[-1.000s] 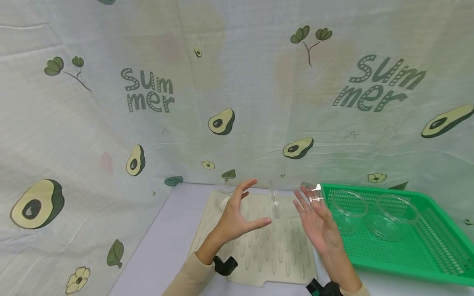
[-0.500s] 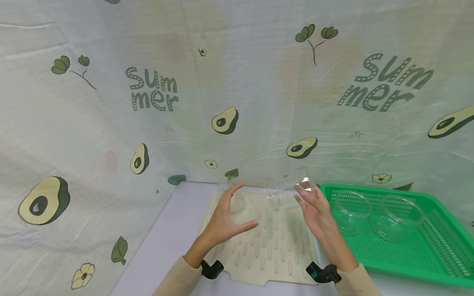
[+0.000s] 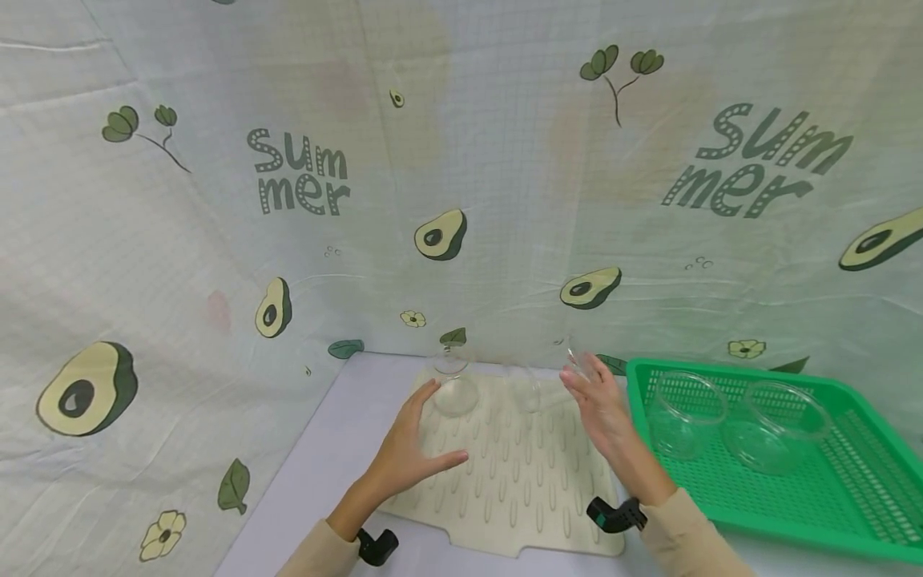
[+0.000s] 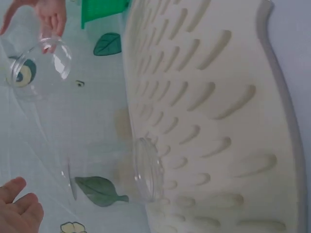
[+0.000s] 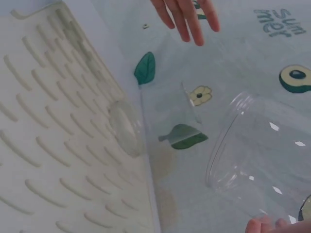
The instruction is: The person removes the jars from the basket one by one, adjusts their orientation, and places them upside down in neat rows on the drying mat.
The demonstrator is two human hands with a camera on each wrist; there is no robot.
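Head: right hand (image 3: 606, 410) grasping the held cup (image 3: 546, 380), clear, by its far end; cup tilted above the mat (image 3: 519, 489), rim end toward the left hand (image 3: 405, 453); left hand empty, fingers and thumb spread over the mat's left side; standing cup (image 3: 454, 393), also clear, upright on the mat beyond it; two clear cups (image 3: 688, 417) in the green basket (image 3: 800, 501), right of the mat.

Left wrist: fingertips apart from standing cup; held cup off the mat, right hand's fingers behind it.

Right wrist: fingertips at held cup's wall, rest cropped; left hand well apart from held cup.
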